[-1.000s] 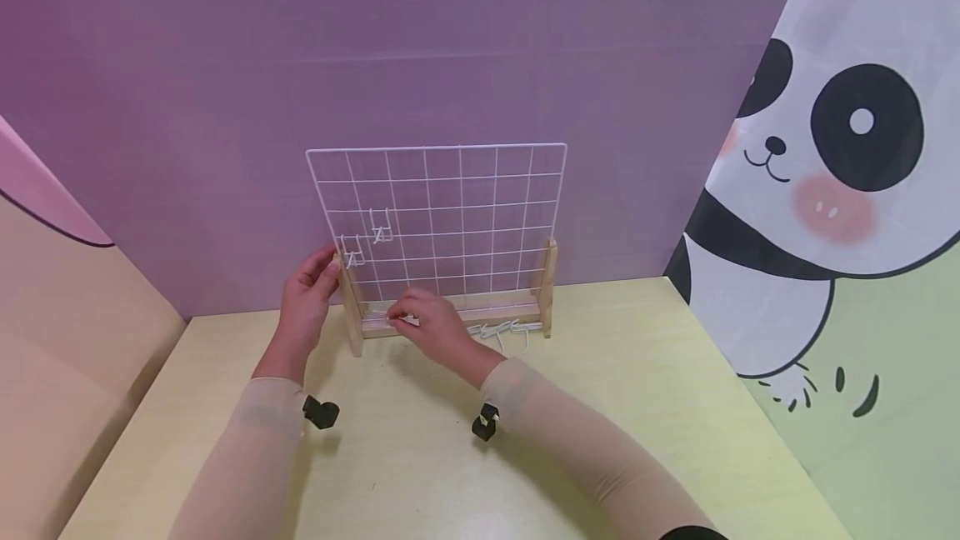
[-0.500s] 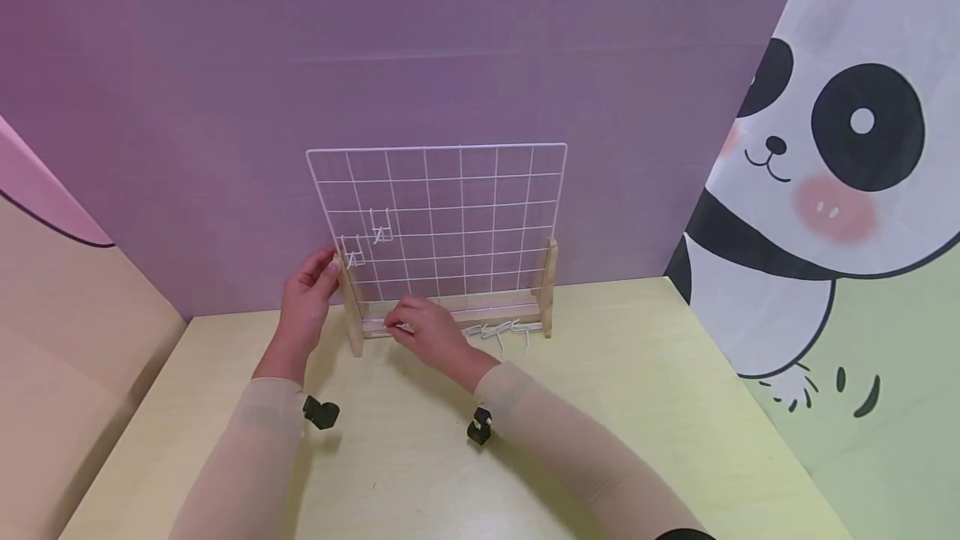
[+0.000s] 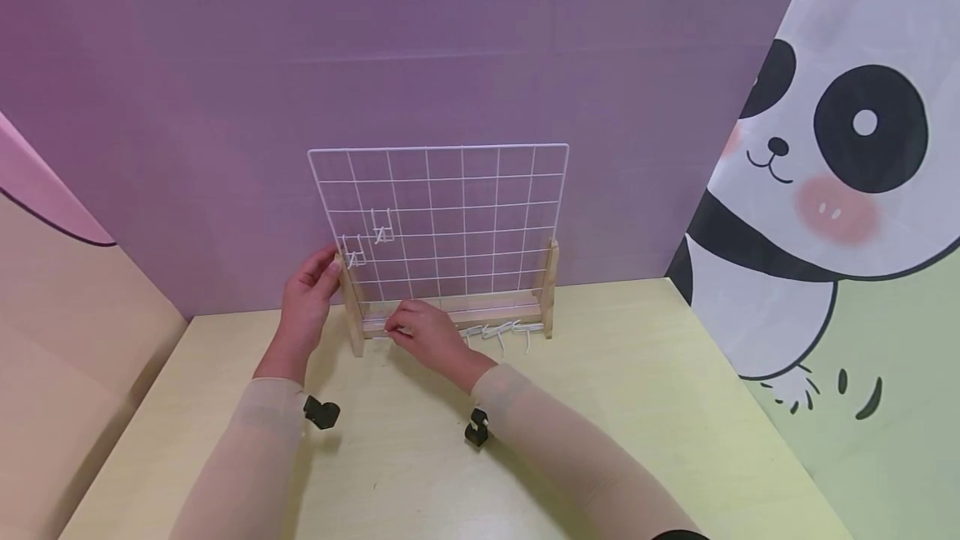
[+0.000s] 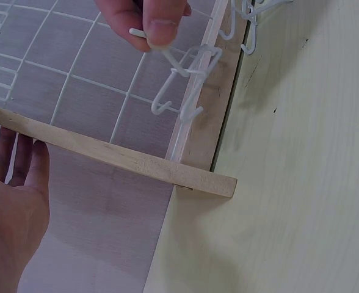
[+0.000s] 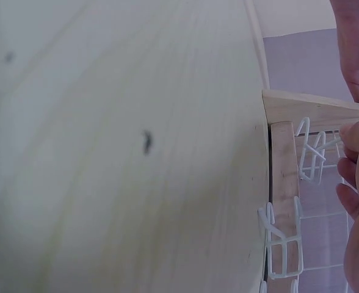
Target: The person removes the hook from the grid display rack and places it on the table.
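My left hand [image 3: 303,302] holds the left wooden post [image 4: 130,160] of a stand, thumb in front and fingers behind it. A white wire grid [image 3: 463,207] stands upright in this stand. My right hand [image 3: 431,336] pinches a white wire hook [image 4: 185,72] by its stem, low at the left part of the grid. In the left wrist view, the hook's two bent prongs point down toward the stand's bottom bar. Whether they touch the grid is unclear. Two similar hooks, one lower [image 3: 355,258] and one higher [image 3: 383,234], hang on the grid's left side.
Several loose white hooks [image 3: 497,329] lie along the stand's wooden bottom bar [image 5: 283,165], right of my right hand. The pale wooden table [image 3: 420,457] extends in front. A purple wall [image 3: 450,65] rises close behind the grid, and a panda-printed panel [image 3: 795,307] borders the right.
My right hand has lowered slightly with the hook, staying near the bottom of the grid. The left hand keeps its place on the post.
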The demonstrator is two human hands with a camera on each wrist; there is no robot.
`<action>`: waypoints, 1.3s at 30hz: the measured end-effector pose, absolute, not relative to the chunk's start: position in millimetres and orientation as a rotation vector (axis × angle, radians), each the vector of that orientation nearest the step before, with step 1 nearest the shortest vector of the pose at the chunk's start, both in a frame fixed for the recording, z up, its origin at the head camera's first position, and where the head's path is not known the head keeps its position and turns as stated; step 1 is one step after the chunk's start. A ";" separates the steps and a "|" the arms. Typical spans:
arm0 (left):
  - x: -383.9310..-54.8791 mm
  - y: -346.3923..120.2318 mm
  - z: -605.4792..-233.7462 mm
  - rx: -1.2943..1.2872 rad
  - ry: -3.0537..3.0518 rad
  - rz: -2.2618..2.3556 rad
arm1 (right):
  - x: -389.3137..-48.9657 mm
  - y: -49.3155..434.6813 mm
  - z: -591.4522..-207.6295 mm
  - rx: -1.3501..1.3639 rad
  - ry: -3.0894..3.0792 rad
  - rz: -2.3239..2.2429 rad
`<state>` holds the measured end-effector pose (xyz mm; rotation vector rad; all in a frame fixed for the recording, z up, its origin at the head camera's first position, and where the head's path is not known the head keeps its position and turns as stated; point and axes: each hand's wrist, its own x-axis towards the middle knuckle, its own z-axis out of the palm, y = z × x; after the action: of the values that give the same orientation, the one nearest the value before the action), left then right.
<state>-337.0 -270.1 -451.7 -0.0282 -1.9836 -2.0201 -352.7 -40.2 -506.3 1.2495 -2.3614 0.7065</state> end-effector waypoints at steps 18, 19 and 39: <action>-336.0 -270.6 -449.9 -0.025 -1.995 -2.021 | -356.2 -43.9 -512.3 1.230 -2.515 0.604; -336.2 -270.4 -449.7 -0.025 -1.993 -2.023 | -356.4 -43.8 -512.3 1.230 -2.515 0.607; -336.5 -269.6 -450.0 -0.020 -2.015 -2.008 | -356.1 -40.8 -504.5 1.316 -2.696 0.815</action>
<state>-336.5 -269.6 -450.0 -0.0200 -2.0149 -2.0083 -356.1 -40.8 -504.5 1.3158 -2.6960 0.8147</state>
